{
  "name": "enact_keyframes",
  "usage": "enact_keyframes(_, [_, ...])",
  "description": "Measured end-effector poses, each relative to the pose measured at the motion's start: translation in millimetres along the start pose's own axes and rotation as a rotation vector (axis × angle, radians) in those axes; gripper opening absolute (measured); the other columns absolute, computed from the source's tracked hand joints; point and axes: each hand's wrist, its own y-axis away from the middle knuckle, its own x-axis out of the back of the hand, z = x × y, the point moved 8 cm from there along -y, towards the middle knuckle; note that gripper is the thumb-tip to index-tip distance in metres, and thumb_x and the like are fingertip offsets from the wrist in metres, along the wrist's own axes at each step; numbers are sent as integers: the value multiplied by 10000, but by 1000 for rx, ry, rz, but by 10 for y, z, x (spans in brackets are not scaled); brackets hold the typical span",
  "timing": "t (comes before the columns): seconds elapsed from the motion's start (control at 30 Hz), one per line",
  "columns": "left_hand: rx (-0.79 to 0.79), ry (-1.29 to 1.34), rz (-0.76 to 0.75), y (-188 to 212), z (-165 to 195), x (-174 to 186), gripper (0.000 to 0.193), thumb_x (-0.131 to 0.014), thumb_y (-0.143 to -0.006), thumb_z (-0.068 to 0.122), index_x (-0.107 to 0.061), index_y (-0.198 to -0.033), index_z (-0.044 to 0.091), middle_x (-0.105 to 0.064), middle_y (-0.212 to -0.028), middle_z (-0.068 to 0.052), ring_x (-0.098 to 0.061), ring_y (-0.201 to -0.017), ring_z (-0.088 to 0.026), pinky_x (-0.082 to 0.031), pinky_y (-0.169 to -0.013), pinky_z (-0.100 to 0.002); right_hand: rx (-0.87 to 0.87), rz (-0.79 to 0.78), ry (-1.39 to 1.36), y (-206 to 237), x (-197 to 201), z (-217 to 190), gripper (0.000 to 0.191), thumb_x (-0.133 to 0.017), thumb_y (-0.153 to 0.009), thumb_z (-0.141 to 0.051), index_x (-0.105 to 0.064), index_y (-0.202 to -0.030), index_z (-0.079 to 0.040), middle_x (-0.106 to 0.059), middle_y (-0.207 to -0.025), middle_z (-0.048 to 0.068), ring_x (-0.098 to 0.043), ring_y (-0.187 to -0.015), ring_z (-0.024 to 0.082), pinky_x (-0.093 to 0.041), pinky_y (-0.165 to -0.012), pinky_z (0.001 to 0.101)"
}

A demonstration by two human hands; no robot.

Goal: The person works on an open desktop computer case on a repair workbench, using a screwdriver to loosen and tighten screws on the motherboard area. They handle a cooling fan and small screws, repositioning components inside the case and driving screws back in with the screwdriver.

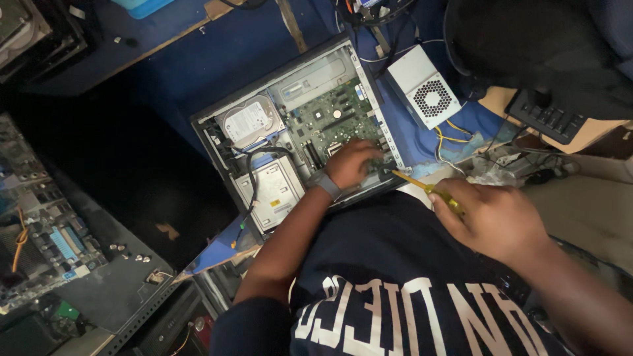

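Computer case lies open on the blue table, holding a green motherboard, a silver hard drive at its 10 o'clock and a grey drive bay at 7. Left hand rests curled on the board's lower edge. Right hand grips a yellow-handled screwdriver, tip at the case rim. A white power supply lies at the case's 2 o'clock.

White rectangular label on the round-topped hard drive — smaller yellow-marked sticker on the grey drive bay below
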Motion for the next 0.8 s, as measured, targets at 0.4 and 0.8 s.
enact_keyframes(0.4, [88,145,-45,124,-163,70,385,-578,-845,-80,-741,-1141,102,-675,-1084,-115,-668,-1008,-294,-549,-922,-386,-18,-13,-20,-39,-40,-4,203,-733,-871,-250,-717,-967,-71,-723,-696,115,-716,-585,282,-566,-568,410])
enact_keyframes(0.8, [210,169,-86,241,-264,-17,315,-582,-921,-27,-725,-1166,111,-681,-1118,-101,-673,-1034,-281,-550,-934,-381,-43,-74,52,-30,-165,42,235,-744,-866,-283,-726,-959,-68,-717,-652,103,-712,-534,259,-568,-525,388])
